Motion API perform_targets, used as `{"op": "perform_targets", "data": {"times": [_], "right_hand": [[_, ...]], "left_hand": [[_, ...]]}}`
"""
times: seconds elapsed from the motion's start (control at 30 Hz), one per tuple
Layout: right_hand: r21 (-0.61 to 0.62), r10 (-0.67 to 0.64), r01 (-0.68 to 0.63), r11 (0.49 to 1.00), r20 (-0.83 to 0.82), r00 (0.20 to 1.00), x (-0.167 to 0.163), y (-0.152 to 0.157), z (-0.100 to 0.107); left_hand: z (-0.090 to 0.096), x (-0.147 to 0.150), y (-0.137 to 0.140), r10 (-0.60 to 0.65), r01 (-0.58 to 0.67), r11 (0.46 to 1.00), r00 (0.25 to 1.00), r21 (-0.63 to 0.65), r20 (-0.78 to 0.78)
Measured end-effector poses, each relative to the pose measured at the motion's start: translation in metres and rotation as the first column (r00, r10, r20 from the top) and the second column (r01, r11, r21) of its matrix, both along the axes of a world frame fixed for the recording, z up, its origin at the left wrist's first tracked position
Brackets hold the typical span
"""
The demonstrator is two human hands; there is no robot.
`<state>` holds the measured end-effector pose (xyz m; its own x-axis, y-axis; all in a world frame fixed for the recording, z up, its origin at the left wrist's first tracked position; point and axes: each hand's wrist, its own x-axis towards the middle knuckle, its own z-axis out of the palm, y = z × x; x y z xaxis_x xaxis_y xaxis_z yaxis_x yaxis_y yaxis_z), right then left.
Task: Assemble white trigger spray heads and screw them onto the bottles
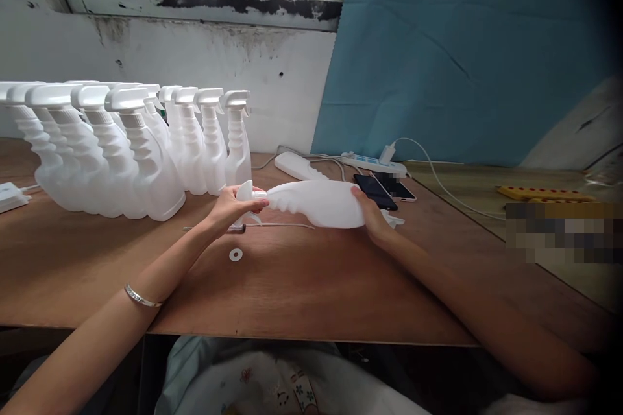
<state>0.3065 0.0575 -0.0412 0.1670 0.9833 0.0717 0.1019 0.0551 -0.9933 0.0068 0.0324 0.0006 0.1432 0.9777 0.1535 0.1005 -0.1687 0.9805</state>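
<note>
A translucent white spray bottle (318,203) is held sideways above the table, its neck pointing left. My left hand (230,207) is closed around the white trigger spray head (247,190) at the neck; I cannot tell how tightly the two are joined. At the other end, my right hand (370,215) grips the base of the bottle. Below my left hand lies a flat white ring (236,255). A thin white tube (287,225) runs along the tabletop under the bottle, beside a small dark piece partly hidden by my left hand.
Several upright spray bottles (156,172) with white heads stand in rows at the left. Behind the held bottle are a white bottle-shaped piece (299,166), a power strip (374,163) with cables, and two phones (377,192). Yellow strips (540,194) lie at far right.
</note>
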Motion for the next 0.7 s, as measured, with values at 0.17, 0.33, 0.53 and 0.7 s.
{"op": "perform_targets", "data": {"times": [0.17, 0.33, 0.53, 0.7], "right_hand": [[0.053, 0.009, -0.01, 0.999, 0.021, 1.0, 0.004, 0.002, 0.002], [-0.015, 0.051, -0.051, 0.999, -0.056, 0.997, 0.006, 0.002, 0.006], [-0.085, 0.096, -0.107, 0.991, -0.127, 0.987, 0.001, -0.002, 0.009], [-0.179, 0.199, -0.231, 0.956, -0.177, 0.964, -0.003, -0.006, 0.011]], "left_hand": [[0.001, -0.001, -0.004, -0.038, 0.046, 0.995, 0.995, 0.086, -0.089], [0.0, -0.003, -0.006, -0.003, 0.072, 0.953, 0.974, 0.296, -0.228], [0.006, -0.008, -0.006, 0.073, 0.129, 0.881, 0.914, 0.455, -0.399], [0.014, -0.022, 0.0, 0.204, 0.236, 0.755, 0.803, 0.612, -0.561]]}}
